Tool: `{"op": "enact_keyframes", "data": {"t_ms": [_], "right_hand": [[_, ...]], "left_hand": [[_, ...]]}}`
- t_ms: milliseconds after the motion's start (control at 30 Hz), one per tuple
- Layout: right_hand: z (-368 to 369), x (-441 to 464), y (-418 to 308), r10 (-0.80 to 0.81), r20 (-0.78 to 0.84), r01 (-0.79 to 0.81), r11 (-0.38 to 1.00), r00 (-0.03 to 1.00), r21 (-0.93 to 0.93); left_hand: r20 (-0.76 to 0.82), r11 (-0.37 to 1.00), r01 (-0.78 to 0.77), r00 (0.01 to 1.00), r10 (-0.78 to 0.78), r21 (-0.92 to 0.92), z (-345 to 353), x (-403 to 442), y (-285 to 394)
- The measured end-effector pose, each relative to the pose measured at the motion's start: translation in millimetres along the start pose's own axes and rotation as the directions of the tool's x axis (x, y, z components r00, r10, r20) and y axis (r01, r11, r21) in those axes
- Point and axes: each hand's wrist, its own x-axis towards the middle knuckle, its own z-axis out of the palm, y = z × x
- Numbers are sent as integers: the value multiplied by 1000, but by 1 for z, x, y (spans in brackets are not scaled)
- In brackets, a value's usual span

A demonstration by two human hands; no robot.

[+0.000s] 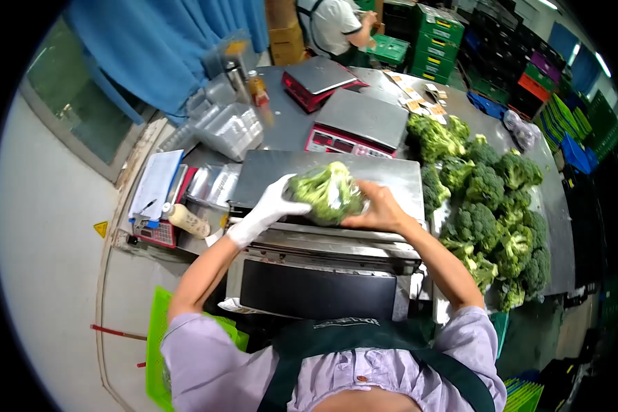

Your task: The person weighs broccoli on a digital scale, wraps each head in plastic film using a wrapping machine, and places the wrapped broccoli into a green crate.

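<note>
L grip (pixel 276 207) & R grip (pixel 383 209) cup wrapped broccoli (pixel 327 193) from opp. sides.

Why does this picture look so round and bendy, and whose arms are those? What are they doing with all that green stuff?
There's no robot here. A person wears a camera on their head, looking forward and down, so you see their own arms reaching out. The view looks curved, probably because of a very wide lens.

The left hand wears a white glove; the right hand is bare. Between them they hold wrapped broccoli, shiny with clear film, above a metal machine with a black front.

On the metal table, to the right, lies a pile of loose broccoli. Behind the machine are red-and-grey scales, and to the left are clear plastic containers.
</note>
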Motion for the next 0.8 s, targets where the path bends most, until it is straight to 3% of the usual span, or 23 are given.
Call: {"op": "enact_keyframes", "data": {"t_ms": [67, 100, 167, 200, 233, 267, 300, 367, 400, 433, 533, 567, 633, 667, 700, 767, 800], "right_hand": [[-7, -31, -41, 64, 86, -56, 994, 994, -94], [-8, -49, -55, 12, 69, -6, 997, 998, -83], [-14, -75, -87, -1, 110, -12, 993, 994, 120], [-19, -88, -105, 84, 190, -104, 989, 978, 102], [-16, -101, -112, 64, 156, -95, 976, 986, 196], [-15, -109, -118, 195, 306, -279, 924, 932, 262], [-13, -114, -125, 293, 455, -457, 835, 841, 307], [10, -124, -118, 394, 689, -751, 566, 608, 340], [15, -125, -115, 379, 829, -904, 289, 410, 315], [30, -131, -101, 401, 858, -946, 178, 320, 269], [64, -137, -82, 323, 891, -932, -68, 318, 357], [79, -141, -69, 347, 881, -940, -2, 321, 342], [69, -144, -88, 436, 805, -902, 40, 403, 430], [62, -145, -91, 490, 809, -936, 50, 326, 347], [52, -148, -97, 614, 711, -937, 159, 342, 312], [45, -166, -107, 732, 311, -791, 516, 607, 328], [50, -180, -110, 700, 150, -699, 622, 699, 353]], "left_hand": [[33, 1000, -15, 999, 14, 21, 10, -34, -2], [57, 999, -11, 998, 9, 33, 17, -52, -4], [98, 962, 188, 980, -171, -199, 43, -95, 37], [136, 877, 457, 888, -439, -149, 45, -117, 57], [200, 853, 492, 866, -459, -174, 48, -135, 50], [295, 678, 633, 774, -560, -373, 54, -154, 49], [402, 536, 767, 641, -654, -352, 52, -169, 45], [476, 262, 873, 451, -755, -413, 63, -184, 44], [474, 145, 851, 413, -778, -504, 75, -185, 33], [472, 29, 808, 373, -799, -589, 88, -183, 5], [736, -117, 846, 374, -565, -520, 80, -181, -56], [730, -142, 837, 363, -580, -529, 80, -182, -68], [610, -34, 852, 345, -714, -522, 76, -187, -53], [556, 27, 868, 342, -758, -496, 72, -191, -46], [579, 83, 896, 350, -737, -436, 59, -198, -49], [348, 313, 906, 401, -847, -284, 57, -210, -31], [186, 484, 860, 508, -841, -162, 64, -219, -23]]}}
